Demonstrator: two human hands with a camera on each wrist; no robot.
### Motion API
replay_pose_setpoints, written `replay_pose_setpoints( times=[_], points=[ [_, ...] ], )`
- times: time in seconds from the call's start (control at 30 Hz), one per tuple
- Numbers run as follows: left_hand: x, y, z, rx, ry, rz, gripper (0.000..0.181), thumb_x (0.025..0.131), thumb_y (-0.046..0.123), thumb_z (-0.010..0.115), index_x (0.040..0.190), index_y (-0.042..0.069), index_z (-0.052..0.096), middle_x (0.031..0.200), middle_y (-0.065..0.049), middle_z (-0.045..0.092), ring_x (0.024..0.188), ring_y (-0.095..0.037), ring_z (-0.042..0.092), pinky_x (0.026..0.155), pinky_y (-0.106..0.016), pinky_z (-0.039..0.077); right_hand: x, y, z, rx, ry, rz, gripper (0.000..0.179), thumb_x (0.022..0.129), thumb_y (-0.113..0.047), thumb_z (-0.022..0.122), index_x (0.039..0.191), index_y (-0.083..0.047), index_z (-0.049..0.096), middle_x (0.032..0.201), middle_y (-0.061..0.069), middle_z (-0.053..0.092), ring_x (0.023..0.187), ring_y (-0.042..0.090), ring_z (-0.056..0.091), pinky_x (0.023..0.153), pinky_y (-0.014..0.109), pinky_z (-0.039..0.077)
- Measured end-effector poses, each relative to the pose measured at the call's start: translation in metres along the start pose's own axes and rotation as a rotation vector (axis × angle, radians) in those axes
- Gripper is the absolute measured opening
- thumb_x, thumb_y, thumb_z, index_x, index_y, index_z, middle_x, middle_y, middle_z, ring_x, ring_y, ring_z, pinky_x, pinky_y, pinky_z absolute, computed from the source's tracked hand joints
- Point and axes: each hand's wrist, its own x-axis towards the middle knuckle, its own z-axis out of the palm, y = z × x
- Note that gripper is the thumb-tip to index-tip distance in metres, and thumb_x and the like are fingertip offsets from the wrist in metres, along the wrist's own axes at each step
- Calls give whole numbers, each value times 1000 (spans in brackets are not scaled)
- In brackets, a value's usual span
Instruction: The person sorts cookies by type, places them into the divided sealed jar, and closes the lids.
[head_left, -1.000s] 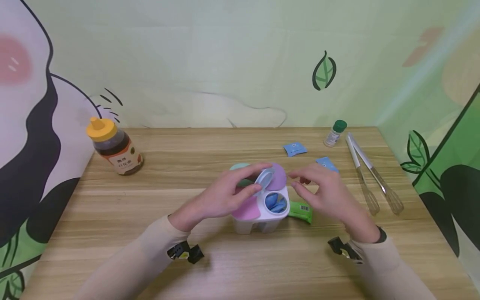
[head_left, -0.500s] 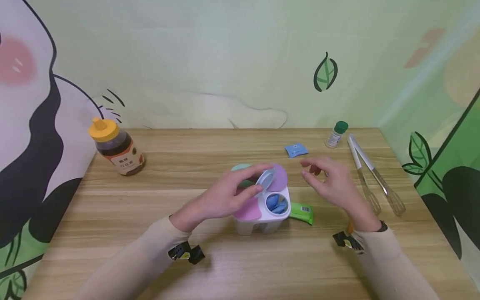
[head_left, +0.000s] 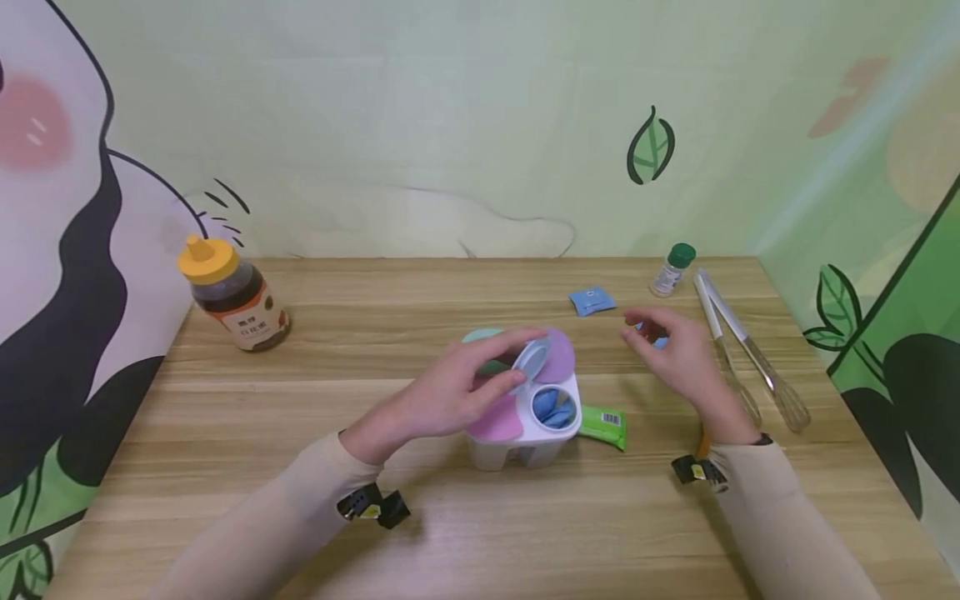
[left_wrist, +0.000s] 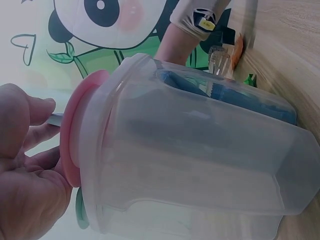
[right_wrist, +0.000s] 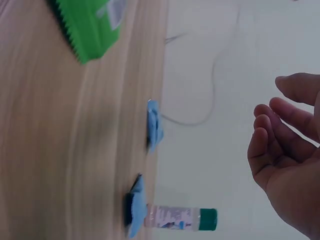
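My left hand [head_left: 450, 392] pinches a round pale blue lid [head_left: 532, 360] between thumb and fingers, holding it tilted up over a white container [head_left: 531, 432] with several compartments. Beneath the raised lid, blue packets [head_left: 553, 410] show in the uncovered compartment. Purple [head_left: 559, 354], pink [head_left: 497, 419] and green lids cover the others. To the right, my right hand [head_left: 675, 354] hovers above the table with loosely bent fingers and nothing in them. A blue packet [right_wrist: 136, 205] lies below it, mostly hidden by the hand in the head view. Another blue packet [head_left: 592, 301] lies farther back.
A green packet [head_left: 606, 427] lies against the container's right side. Metal whisks [head_left: 750, 350] rest at the right, near a small green-capped bottle [head_left: 671, 271]. A honey bottle with a yellow cap [head_left: 238, 296] stands at the left. A printed backdrop rises behind the table.
My right hand has moved right, away from the container, to over the nearer blue packet. My left hand keeps the lid raised in the same place.
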Motion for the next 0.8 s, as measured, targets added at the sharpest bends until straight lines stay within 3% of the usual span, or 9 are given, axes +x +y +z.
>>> replay_pose_setpoints(
  times=[0.33,0.57,0.8],
  points=[
    [0,0,0,0,2,6,46,99,13,56,144,11,47,138,-4,57,122,-14,58,99,-26,49,7,23,3,-27,-64,221,30,92,-19,67,115,0,67,102,18,70,83,27,64,70,28,49],
    [0,0,0,1,-3,1,46,99,14,56,145,12,47,138,-3,57,123,-13,57,100,-26,48,10,38,2,-70,-116,271,36,93,-22,66,120,1,64,106,20,69,89,32,65,72,41,52],
    [0,1,0,-7,-5,0,46,99,13,55,144,11,46,139,-4,56,123,-14,57,101,-27,48,13,49,3,-148,-203,337,42,93,-26,64,123,4,61,105,25,68,89,34,64,63,35,51]
  ],
)
